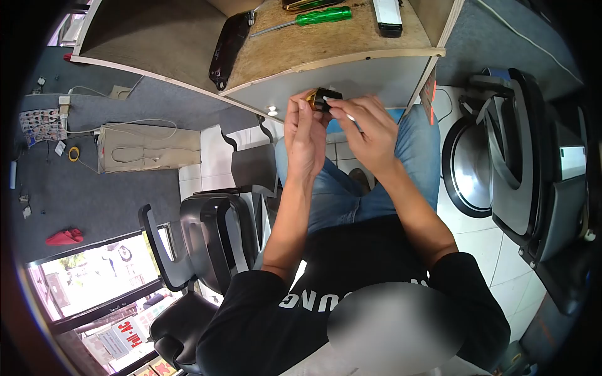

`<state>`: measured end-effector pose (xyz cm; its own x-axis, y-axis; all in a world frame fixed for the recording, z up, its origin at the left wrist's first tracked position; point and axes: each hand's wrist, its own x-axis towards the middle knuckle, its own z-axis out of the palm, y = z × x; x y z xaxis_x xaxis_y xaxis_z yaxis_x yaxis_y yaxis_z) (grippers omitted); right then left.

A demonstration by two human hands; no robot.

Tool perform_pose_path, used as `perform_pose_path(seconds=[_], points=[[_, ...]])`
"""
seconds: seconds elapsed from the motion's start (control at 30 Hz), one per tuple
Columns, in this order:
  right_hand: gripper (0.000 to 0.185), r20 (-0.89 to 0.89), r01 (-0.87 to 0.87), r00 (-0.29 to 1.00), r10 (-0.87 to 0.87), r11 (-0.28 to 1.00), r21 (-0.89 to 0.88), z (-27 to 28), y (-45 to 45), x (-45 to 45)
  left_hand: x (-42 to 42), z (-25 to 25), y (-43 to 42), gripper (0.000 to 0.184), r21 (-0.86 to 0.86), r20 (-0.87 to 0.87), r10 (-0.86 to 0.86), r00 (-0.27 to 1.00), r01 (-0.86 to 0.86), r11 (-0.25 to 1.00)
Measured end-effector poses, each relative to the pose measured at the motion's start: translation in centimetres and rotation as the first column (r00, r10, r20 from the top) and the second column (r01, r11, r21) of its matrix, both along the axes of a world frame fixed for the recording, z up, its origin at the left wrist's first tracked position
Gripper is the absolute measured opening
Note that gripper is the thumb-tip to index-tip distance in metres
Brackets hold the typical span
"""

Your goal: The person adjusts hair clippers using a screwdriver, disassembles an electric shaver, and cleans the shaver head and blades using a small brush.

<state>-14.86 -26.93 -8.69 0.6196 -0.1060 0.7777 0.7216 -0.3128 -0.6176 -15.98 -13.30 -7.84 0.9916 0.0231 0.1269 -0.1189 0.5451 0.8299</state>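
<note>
Over my lap, just in front of the workbench edge, my left hand holds a small black and gold object between thumb and fingers. My right hand meets it from the other side, its fingers pinched around a thin white-tipped stick that lies against the palm. The fingertips hide part of both things. On the wooden bench top beyond my hands are a green-handled screwdriver, a long black case and a white and black device.
A wooden side panel bounds the bench at the right. Office chairs stand left and right. A grey surface at the left holds a cardboard piece, cables and a red cloth.
</note>
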Motion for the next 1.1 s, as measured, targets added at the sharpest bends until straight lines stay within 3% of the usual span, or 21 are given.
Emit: perform_pose_path(seconds=[0.1,0.2,0.3,0.4,0.5,0.6,0.7,0.8,0.9,1.0,1.1], points=[[0.009,-0.064,0.145,0.987,-0.145,0.989,-0.002,-0.1,0.2,0.2,0.2,-0.6,0.3,0.029,-0.04,-0.009,-0.021,1.0,0.021,0.999],[0.007,-0.116,0.098,0.989,-0.091,0.994,0.057,0.3,0.0,-0.1,0.0,-0.2,0.2,0.028,-0.035,-0.02,0.006,1.0,-0.007,0.999],[0.007,-0.087,0.035,0.996,-0.037,0.999,-0.027,-0.1,0.0,0.5,0.1,-1.0,0.5,0.028,-0.03,-0.002,-0.021,1.0,0.021,0.999],[0.008,-0.21,0.072,0.975,-0.068,0.997,0.011,-0.2,0.2,0.2,0.1,-1.1,0.5,0.027,0.001,-0.023,-0.02,1.0,0.02,1.0],[0.008,-0.149,0.005,0.989,0.008,0.996,0.087,0.5,0.2,0.1,0.1,-1.2,0.5,0.024,-0.018,-0.015,-0.022,1.0,0.021,1.0],[0.009,-0.116,0.056,0.992,-0.055,0.998,0.009,0.0,0.1,0.5,0.1,-0.6,0.3,0.024,-0.027,-0.089,-0.012,0.996,0.009,1.0],[0.01,-0.187,0.083,0.981,-0.05,0.982,0.17,0.6,0.2,-0.1,-0.1,0.1,0.3,0.027,-0.074,-0.181,-0.066,0.981,0.053,0.996],[0.01,-0.113,-0.075,0.99,0.079,0.997,0.031,0.3,0.0,0.3,-0.1,-0.4,0.2,0.03,-0.07,-0.209,-0.053,0.976,0.039,0.997],[0.009,-0.165,0.143,0.979,-0.123,0.984,0.111,0.1,0.4,0.1,-0.1,-0.6,0.1,0.029,-0.098,-0.22,-0.119,0.968,0.1,0.99],[0.008,-0.163,0.02,0.987,0.005,0.988,0.151,1.0,0.0,-0.3,-0.3,-0.1,-0.2,0.028,-0.119,-0.245,-0.114,0.963,0.087,0.989],[0.008,-0.057,0.077,0.995,-0.076,0.997,0.018,0.0,0.2,0.6,-0.2,-0.7,-0.4,0.027,-0.146,-0.249,-0.144,0.958,0.11,0.983]])
